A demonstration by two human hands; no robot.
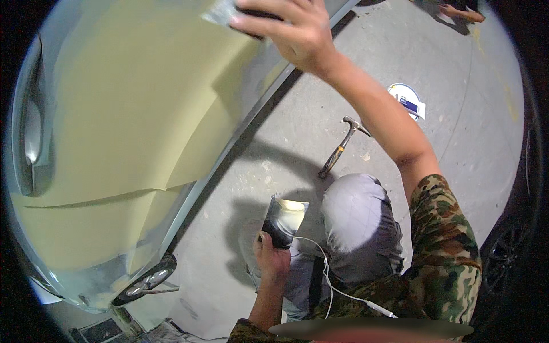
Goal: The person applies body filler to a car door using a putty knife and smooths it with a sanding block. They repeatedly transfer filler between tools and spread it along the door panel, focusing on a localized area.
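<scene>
My right hand (286,28) is raised at the top, gripping a flat silvery scraper (215,14) with a dark part, slightly blurred, against or just over the upper edge of a pale yellow-coated car panel (126,91); contact is unclear. My left hand (269,260) holds a shiny square metal plate (285,220) upright near my knees, with a pale yellow patch or reflection near its top. A crease runs across the lower part of the panel, and a recessed handle (31,137) is at its left.
A hammer (337,148) lies on the grey floor beside my knee (357,211). Behind my right forearm sits a round white container (409,94). Part of another person (463,14) shows at the top right. A dark wheel (500,257) is at the right, and a white cable (343,291) crosses my lap.
</scene>
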